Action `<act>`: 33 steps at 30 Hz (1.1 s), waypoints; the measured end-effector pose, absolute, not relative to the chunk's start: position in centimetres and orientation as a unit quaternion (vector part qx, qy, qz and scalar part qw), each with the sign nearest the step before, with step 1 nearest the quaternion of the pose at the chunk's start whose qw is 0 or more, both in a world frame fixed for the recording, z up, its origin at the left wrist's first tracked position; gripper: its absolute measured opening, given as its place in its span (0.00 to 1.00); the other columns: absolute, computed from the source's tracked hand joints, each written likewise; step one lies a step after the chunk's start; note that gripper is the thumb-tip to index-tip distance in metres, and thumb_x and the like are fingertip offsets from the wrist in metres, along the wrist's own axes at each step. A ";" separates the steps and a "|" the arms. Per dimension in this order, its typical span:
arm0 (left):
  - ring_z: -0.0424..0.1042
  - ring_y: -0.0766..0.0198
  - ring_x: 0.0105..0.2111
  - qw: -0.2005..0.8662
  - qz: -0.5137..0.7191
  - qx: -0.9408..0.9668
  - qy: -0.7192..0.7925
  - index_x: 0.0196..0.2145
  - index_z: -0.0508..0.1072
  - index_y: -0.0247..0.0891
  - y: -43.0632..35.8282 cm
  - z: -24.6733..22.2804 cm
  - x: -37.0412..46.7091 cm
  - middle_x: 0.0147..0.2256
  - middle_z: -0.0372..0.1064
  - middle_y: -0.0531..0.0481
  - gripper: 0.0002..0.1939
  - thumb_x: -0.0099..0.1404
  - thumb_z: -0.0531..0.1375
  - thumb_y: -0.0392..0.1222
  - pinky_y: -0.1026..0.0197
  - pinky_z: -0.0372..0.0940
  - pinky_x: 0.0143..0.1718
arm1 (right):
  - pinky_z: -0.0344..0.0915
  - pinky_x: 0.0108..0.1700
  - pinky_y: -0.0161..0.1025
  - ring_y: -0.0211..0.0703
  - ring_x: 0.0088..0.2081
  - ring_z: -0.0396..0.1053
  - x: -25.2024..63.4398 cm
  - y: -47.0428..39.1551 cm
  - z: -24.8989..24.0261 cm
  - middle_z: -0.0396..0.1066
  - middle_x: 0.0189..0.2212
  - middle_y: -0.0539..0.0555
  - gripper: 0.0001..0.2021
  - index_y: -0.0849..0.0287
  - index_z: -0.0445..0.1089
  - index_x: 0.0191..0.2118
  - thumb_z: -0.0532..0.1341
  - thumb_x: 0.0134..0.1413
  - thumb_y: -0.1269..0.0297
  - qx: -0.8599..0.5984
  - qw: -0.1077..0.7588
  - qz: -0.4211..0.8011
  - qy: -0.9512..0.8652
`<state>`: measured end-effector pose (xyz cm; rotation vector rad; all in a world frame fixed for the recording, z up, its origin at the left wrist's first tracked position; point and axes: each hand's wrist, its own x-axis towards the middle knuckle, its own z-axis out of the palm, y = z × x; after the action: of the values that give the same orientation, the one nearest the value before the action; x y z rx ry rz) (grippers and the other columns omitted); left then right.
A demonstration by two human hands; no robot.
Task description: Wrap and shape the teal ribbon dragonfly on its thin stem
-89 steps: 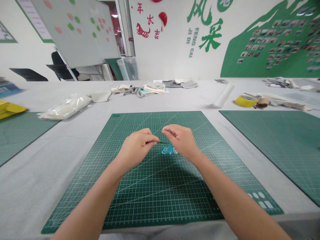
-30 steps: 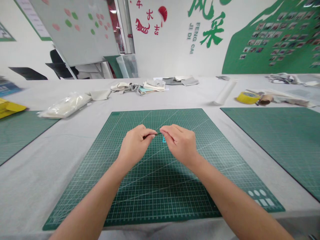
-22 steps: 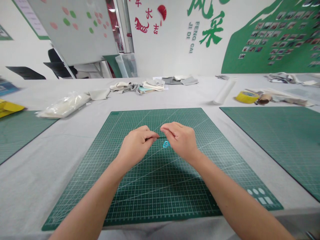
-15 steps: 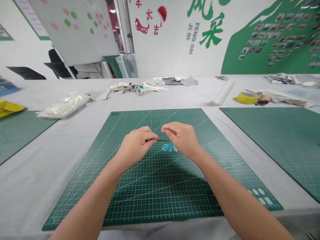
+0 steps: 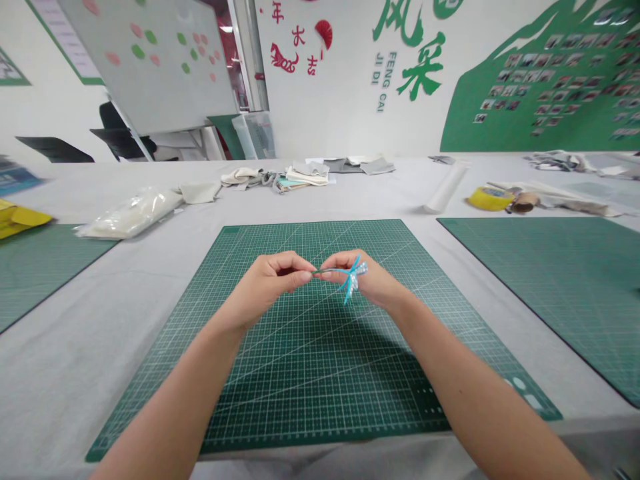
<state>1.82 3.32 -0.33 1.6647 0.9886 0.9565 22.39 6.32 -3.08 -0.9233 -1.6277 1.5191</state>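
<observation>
Fingers (image 5: 299, 278) of our left hand (image 5: 260, 287) and right hand (image 5: 381, 287) pinch the slender green stem (image 5: 317, 271) of a blue-and-white petalled ornament (image 5: 353, 279). We should pinch lightly, supporting it near the join.

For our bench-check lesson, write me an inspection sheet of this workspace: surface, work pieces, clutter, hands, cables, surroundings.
Surface: pale cloth-covered table; green gridded mat under the hands, further mats either side.
Work pieces: thin stem with a blue-and-white head, held above the mat.
Clutter: clear plastic bag, fabric scraps and yellow tape roll, all beyond the central mat.
Hands: left hand pinches the stem's headless end; right hand pinches it beside the left fingertips. Whether fingertips touch: cannot tell.
Cables: nothing seen.
Surroundings: whiteboard, black chairs, decorated wall.
</observation>
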 end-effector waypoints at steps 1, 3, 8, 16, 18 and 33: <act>0.59 0.70 0.25 0.485 0.412 0.651 0.413 0.30 0.77 0.38 3.4 -0.5 1.9 0.26 0.66 0.55 0.04 0.59 0.64 0.41 0.65 0.54 0.28 | 0.42 0.21 0.33 0.30 0.19 0.48 22.1 6.2 -3.1 0.57 0.17 0.44 0.11 0.60 0.73 0.26 0.68 0.45 0.56 -0.363 0.362 0.600 -0.614; 0.57 0.71 0.24 0.496 0.451 0.601 0.434 0.32 0.77 0.38 3.7 -0.9 2.1 0.24 0.65 0.55 0.05 0.57 0.65 0.40 0.65 0.53 0.26 | 0.36 0.20 0.34 0.28 0.17 0.42 21.5 5.9 -3.2 0.51 0.14 0.41 0.12 0.60 0.72 0.26 0.69 0.44 0.55 -0.370 0.371 0.625 -0.578; 0.54 0.73 0.21 0.507 0.496 0.532 0.463 0.35 0.78 0.37 4.0 -1.4 2.3 0.20 0.60 0.57 0.09 0.55 0.66 0.41 0.67 0.48 0.22 | 0.32 0.19 0.34 0.27 0.16 0.39 20.4 5.0 -3.4 0.50 0.14 0.40 0.13 0.60 0.72 0.27 0.70 0.42 0.57 -0.362 0.405 0.677 -0.497; 0.56 0.74 0.20 0.526 0.509 0.483 0.480 0.35 0.78 0.35 4.1 -1.9 2.3 0.22 0.63 0.56 0.11 0.52 0.67 0.40 0.68 0.49 0.21 | 0.32 0.17 0.32 0.26 0.17 0.36 18.4 3.1 -4.0 0.47 0.14 0.38 0.12 0.62 0.72 0.31 0.70 0.43 0.60 -0.333 0.454 0.739 -0.369; 0.56 0.73 0.20 0.500 0.508 0.500 0.492 0.35 0.78 0.35 4.1 -2.0 2.4 0.22 0.65 0.56 0.11 0.54 0.66 0.41 0.67 0.50 0.21 | 0.32 0.17 0.32 0.26 0.17 0.36 18.2 2.9 -3.9 0.47 0.14 0.38 0.12 0.62 0.72 0.31 0.70 0.42 0.61 -0.343 0.462 0.740 -0.348; 0.67 0.65 0.30 0.115 0.437 0.683 0.573 0.37 0.78 0.39 3.2 -2.0 3.0 0.29 0.69 0.52 0.10 0.64 0.57 0.39 0.60 0.60 0.33 | 0.39 0.19 0.33 0.30 0.18 0.40 17.4 1.2 -3.4 0.48 0.15 0.40 0.12 0.59 0.75 0.37 0.66 0.48 0.57 -0.424 0.498 0.626 -0.425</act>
<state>2.98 3.18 -2.04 2.0022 1.6799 1.2813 17.37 1.22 -3.43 -1.0256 -1.0289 1.5157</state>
